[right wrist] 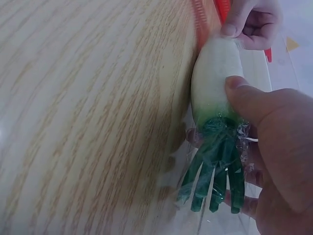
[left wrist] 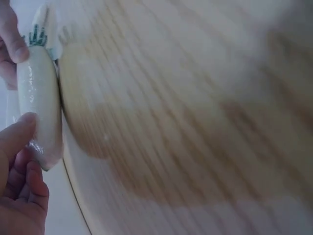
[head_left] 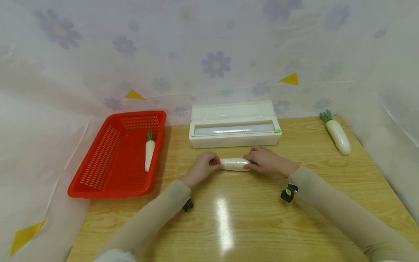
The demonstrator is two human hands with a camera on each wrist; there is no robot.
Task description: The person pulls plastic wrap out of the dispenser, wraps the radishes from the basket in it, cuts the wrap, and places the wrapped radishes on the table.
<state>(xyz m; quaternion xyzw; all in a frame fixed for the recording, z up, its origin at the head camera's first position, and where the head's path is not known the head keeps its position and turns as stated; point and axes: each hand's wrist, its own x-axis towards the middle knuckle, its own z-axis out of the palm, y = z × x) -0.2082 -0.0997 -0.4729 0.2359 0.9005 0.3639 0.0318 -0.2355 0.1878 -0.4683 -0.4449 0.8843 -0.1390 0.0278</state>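
A white radish [head_left: 233, 164] wrapped in clear film lies crosswise between both hands, close over the wooden table. My left hand [head_left: 205, 165] pinches its tip end with thumb and curled fingers. At the leafy end, my right hand [head_left: 264, 160] grips the radish, thumb along its white side. In the right wrist view, crinkled clear film [right wrist: 215, 142] covers the green leaves [right wrist: 215, 176], and some of my right fingers are hidden behind them. The radish body [left wrist: 41, 93] looks shiny under its film in the left wrist view.
Behind the hands stands an open white box [head_left: 235, 141] holding a roll of film [head_left: 234, 130]. To the left is a red basket [head_left: 73, 191] with one unwrapped radish [head_left: 149, 154] in it. Another shiny radish [head_left: 338, 136] lies at the table's back right, near a flowered curtain [head_left: 183, 72].
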